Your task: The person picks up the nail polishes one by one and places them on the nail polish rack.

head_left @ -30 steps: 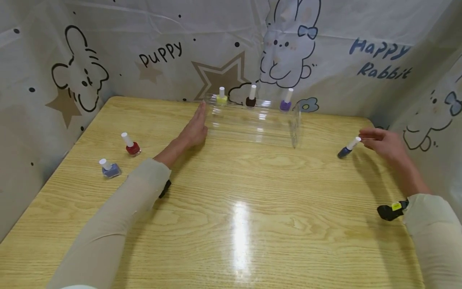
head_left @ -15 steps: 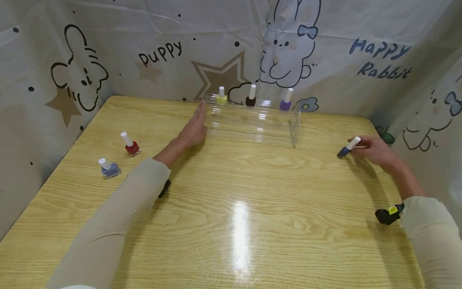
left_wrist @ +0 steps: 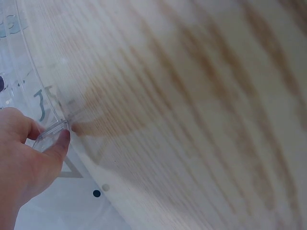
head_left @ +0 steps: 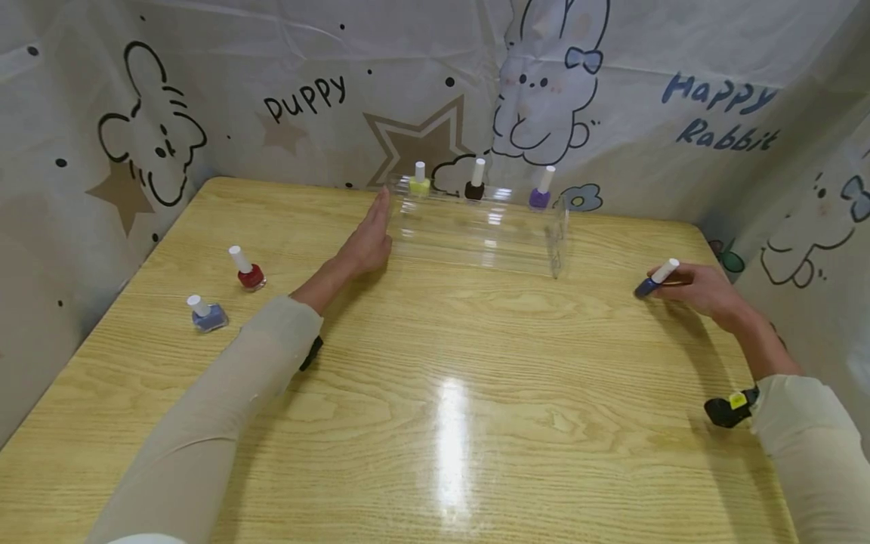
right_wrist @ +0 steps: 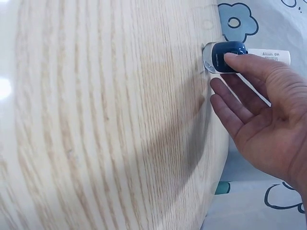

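At the back of the table stands a clear stepped rack (head_left: 469, 238). My left hand (head_left: 367, 243) is at its left end; in the left wrist view the thumb and a finger pinch the rack's side edge (left_wrist: 53, 128). Off to the right, my right hand (head_left: 703, 291) holds a dark blue nail polish bottle (head_left: 647, 287) with a white cap, tilted. The right wrist view shows the thumb pressed on the bottle's body (right_wrist: 235, 47). On the rack's top step are yellow (head_left: 419, 185), dark brown (head_left: 474, 190) and purple (head_left: 540, 199) nail polish bottles.
A red nail polish bottle (head_left: 251, 276) and a grey-blue one (head_left: 209, 317) stand on the left of the wood-grain table (head_left: 544, 423). A printed cloth (head_left: 306, 45) hangs behind the table and at both sides.
My right hand has moved left, from beside the dark blue bottle's cap to a grip on the bottle. The left hand stays at the rack's end.
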Motion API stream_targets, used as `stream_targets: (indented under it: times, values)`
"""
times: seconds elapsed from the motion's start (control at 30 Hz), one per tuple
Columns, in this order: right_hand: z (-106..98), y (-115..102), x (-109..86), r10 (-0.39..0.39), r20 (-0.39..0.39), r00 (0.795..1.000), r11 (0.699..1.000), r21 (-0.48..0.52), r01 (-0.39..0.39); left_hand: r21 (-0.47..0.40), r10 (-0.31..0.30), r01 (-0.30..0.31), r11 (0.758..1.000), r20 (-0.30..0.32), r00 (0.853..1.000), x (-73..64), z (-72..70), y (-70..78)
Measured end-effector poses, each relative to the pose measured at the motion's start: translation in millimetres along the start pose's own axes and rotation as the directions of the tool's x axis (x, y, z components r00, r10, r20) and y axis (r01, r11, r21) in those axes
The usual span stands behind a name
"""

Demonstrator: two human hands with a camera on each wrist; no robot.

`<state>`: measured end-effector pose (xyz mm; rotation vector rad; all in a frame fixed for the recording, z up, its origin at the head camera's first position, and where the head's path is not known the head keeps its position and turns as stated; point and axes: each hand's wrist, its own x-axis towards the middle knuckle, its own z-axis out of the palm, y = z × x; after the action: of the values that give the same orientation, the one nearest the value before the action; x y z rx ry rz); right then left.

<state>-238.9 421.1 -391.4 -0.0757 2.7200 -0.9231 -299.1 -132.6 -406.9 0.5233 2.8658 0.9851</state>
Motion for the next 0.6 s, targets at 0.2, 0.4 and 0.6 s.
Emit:
stream_targets:
  times: [0.2,0.4,0.6]
  values:
    - [3,1,0.7,0.005,-0.014,1.000,0.999,-0.033,-0.006,0.003,-0.006,0.006,1.000,0.005,1.000,-0.4,-0.4,1.2]
    - [3,-3,2.2,0.009,-0.014,1.000,1.000,0.007,-0.009,-0.002,-0.018,0.018,1.000,0.014,1.000,0.2,-0.4,1.0]
    - [0,-19,5.1,-0.033,-0.094,0.995,0.999,0.034,0.036,0.003,-0.021,0.021,1.000,0.018,1.000,1.1,0.3,-1.5]
